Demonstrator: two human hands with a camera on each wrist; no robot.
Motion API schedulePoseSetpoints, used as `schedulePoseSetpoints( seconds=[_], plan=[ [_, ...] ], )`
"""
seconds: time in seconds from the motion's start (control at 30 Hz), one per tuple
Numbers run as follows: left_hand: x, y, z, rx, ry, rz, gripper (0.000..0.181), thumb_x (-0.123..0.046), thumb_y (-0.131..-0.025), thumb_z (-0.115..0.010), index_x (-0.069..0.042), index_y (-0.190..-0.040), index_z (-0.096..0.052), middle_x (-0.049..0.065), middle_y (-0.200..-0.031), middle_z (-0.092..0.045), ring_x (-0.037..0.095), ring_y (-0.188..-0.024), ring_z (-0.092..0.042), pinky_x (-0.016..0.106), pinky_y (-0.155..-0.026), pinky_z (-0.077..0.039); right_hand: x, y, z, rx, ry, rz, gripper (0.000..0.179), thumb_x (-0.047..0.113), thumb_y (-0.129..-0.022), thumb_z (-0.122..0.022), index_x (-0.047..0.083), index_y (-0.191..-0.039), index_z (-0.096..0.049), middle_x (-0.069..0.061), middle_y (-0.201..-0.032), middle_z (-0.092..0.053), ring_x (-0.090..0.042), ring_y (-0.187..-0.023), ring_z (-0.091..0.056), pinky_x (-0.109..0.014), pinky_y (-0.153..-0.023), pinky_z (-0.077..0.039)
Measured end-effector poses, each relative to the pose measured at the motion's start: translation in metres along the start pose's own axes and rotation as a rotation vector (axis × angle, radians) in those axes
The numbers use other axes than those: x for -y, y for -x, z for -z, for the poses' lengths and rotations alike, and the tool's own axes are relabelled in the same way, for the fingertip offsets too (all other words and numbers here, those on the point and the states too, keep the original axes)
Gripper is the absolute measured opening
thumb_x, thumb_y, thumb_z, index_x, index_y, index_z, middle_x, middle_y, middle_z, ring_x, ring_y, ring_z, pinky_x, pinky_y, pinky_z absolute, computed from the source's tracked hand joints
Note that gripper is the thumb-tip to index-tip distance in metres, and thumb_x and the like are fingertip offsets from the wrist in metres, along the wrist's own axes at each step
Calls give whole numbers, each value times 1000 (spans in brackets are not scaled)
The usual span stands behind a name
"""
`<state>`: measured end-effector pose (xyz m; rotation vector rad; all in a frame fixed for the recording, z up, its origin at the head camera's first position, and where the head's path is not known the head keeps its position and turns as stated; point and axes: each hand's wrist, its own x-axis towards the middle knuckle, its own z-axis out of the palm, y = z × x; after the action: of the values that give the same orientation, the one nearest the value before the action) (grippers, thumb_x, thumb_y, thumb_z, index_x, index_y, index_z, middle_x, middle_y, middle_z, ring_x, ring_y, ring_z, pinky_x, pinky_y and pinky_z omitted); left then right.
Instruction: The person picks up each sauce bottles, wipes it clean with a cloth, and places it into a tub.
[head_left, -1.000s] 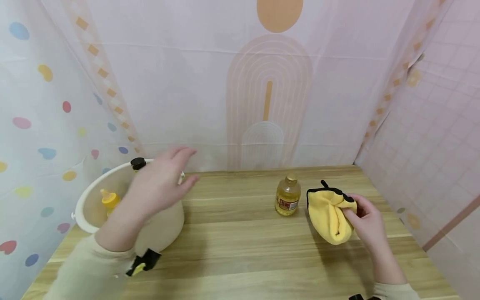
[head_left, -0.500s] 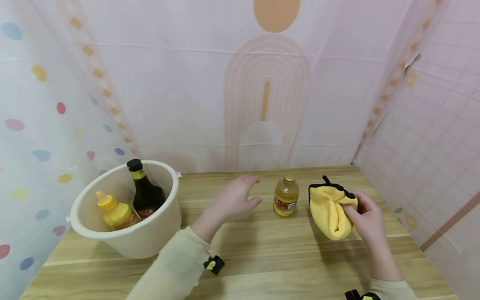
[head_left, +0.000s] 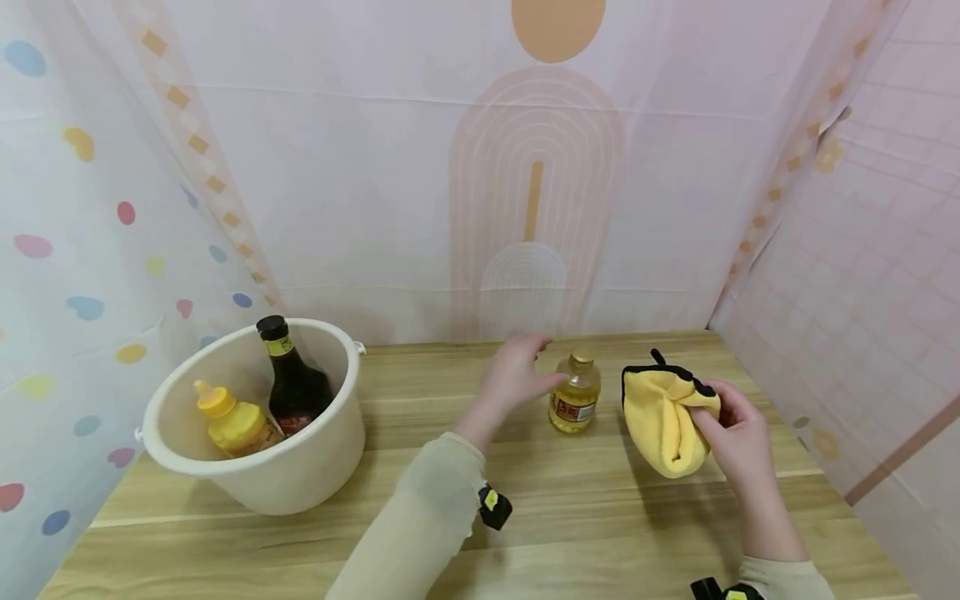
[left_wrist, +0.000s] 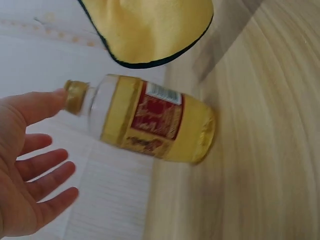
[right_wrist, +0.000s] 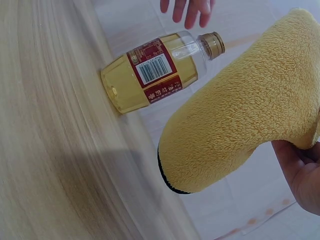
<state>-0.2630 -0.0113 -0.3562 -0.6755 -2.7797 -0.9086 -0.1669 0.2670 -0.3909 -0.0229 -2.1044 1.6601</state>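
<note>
Head view: an oil bottle (head_left: 575, 404) with a gold cap (head_left: 582, 357) stands upright on the wood-grain table (head_left: 585, 525), between the two hands. The bottle contains clear yellow liquid; its red label (right_wrist: 155, 72) carries a barcode, legible as such in the right wrist view. The left hand (head_left: 519, 375) is positioned just beside the bottle, thumb and fingers extended and spread, gripping nothing. In the left wrist view the thumb tip overlaps the cap; contact cannot be confirmed. The right hand (head_left: 737, 433) pinches a yellow cloth (head_left: 663, 425) with black edging along its upper side, holding it raised above the table on the other side of the bottle. Both forearms carry pale sleeves (head_left: 420, 521). Well apart from the oil bottle, near the table's left edge, stands a white bucket (head_left: 307, 467). It contains a dark bottle (head_left: 296, 390) with a black cap, tilted, and a yellow squeeze bottle (head_left: 238, 427), also tilted. A pastel-patterned curtain (head_left: 375, 208) forms the background.
</note>
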Motion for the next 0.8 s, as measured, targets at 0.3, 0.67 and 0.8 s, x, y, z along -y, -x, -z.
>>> schedulePoseSetpoints(
  seconds=[0.3, 0.67, 0.8],
  plan=[
    [-20, -10, -20, -47, -7, 49, 70, -45, -81, -80, -10, -138, -58, 5, -137, -59, 24, -128, -51, 40, -108, -40, -3, 0, 0, 8, 16, 17, 22, -4, -90, -67, 3, -110, -70, 12, -90, -67, -5, -77, -60, -14, -66, -50],
    [-40, -17, -30, -48, -94, 60, 61, -41, -81, -82, -12, -131, -63, 6, -126, -63, 22, -116, -57, 38, -94, -50, -6, 0, 4, -4, 71, 25, 22, -3, -90, -67, 0, -111, -68, 14, -89, -66, -4, -76, -59, -14, -65, -50],
    [-41, -19, -33, -51, -76, 87, 53, -38, -81, -82, -13, -125, -67, 5, -120, -64, 21, -111, -59, 39, -88, -52, -7, 1, 5, -10, 65, 10, 22, -2, -90, -67, 3, -112, -68, 15, -90, -66, -4, -77, -59, -14, -65, -50]
  ],
)
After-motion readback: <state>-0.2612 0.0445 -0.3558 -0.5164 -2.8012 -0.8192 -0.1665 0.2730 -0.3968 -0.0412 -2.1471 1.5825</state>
